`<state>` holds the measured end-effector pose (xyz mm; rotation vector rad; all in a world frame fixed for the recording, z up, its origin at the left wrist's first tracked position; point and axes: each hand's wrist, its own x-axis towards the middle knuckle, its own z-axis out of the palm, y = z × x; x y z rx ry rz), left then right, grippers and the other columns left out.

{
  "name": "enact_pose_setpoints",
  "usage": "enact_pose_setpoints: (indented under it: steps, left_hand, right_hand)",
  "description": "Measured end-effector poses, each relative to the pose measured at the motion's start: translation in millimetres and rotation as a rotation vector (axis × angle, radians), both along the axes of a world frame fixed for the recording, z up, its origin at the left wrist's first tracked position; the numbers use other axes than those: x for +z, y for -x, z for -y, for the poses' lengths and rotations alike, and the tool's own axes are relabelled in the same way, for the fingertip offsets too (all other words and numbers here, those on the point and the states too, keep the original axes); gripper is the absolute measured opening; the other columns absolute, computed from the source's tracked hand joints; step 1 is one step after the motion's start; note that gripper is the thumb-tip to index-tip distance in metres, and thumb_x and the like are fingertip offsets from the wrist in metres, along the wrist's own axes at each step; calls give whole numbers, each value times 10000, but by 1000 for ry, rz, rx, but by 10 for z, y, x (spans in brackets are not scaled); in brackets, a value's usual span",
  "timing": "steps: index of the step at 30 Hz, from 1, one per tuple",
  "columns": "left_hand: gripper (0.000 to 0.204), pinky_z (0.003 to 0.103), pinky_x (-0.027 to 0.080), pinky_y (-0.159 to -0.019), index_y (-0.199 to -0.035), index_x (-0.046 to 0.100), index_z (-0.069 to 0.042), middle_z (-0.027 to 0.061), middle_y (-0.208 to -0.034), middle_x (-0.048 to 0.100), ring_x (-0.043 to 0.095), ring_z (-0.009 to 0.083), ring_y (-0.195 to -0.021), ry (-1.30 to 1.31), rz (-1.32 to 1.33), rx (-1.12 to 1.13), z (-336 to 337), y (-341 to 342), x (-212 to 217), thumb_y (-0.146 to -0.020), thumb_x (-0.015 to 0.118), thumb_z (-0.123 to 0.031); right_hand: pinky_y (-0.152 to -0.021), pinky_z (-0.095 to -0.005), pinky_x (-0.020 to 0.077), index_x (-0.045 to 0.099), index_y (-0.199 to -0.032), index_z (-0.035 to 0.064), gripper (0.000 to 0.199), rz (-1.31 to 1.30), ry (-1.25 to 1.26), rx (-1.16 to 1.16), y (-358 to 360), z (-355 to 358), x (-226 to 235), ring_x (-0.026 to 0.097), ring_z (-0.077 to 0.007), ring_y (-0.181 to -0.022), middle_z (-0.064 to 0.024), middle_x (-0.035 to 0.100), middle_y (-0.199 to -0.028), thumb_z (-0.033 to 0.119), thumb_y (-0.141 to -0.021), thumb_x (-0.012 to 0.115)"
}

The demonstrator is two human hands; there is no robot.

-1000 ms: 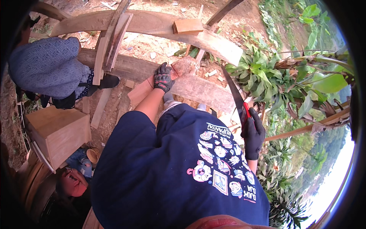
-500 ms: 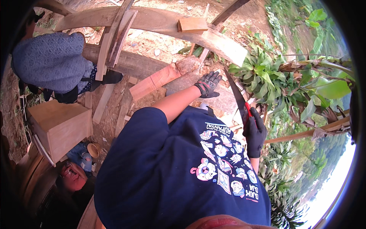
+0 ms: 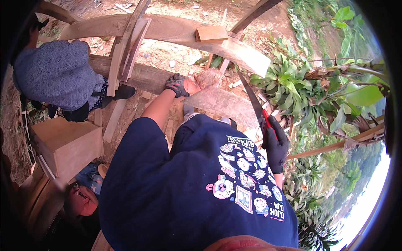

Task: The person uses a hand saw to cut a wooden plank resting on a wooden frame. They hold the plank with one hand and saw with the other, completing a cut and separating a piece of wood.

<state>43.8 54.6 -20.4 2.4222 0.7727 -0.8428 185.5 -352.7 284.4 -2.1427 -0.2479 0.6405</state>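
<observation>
Outdoors, a person in a navy shirt worked at rough timber, saw in one gloved hand.

Right hand [image 3: 275, 146], right of centre, was closed round the red handle of the saw [image 3: 252, 100], whose blade slanted up and left toward a flat plank [image 3: 222, 104]. Left hand [image 3: 178, 85], above centre, lay with fingers curled on a cut log [image 3: 207, 78], touching it; whether it gripped could not be told. A curved beam [image 3: 167, 29] arched across the top with a small block [image 3: 211, 33] on it. Another person in a grey top [image 3: 58, 75] crouched at upper left beside a wooden box [image 3: 67, 142]. Leafy plants [image 3: 293, 88] crowded the right, just behind the blade.
</observation>
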Motion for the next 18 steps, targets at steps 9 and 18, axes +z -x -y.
enact_pose_setpoints:
  steps: [9, 18]
  left_hand:
    - [833, 504, 540, -1089, -1370, 586, -57, 218, -1400, 656, 648, 405, -1312, -80, 266, 152, 434, 191, -42, -726, 959, -430]
    - [873, 509, 539, -1119, -1452, 575, -31, 241, -1446, 629, 626, 407, -1351, -30, 228, 231, 566, 122, 216, -744, 945, -384]
  right_hand:
    - [-769, -341, 579, 714, -1431, 37, 410, 99, -38, 141, 363, -281, -109, 727, -164, -792, -150, 806, -1176, 178, -1047, 688]
    - [-835, -370, 593, 706, -1454, 78, 441, 142, -31, 343, 359, -437, -153, 784, -229, -834, -184, 813, -1202, 194, -1029, 679]
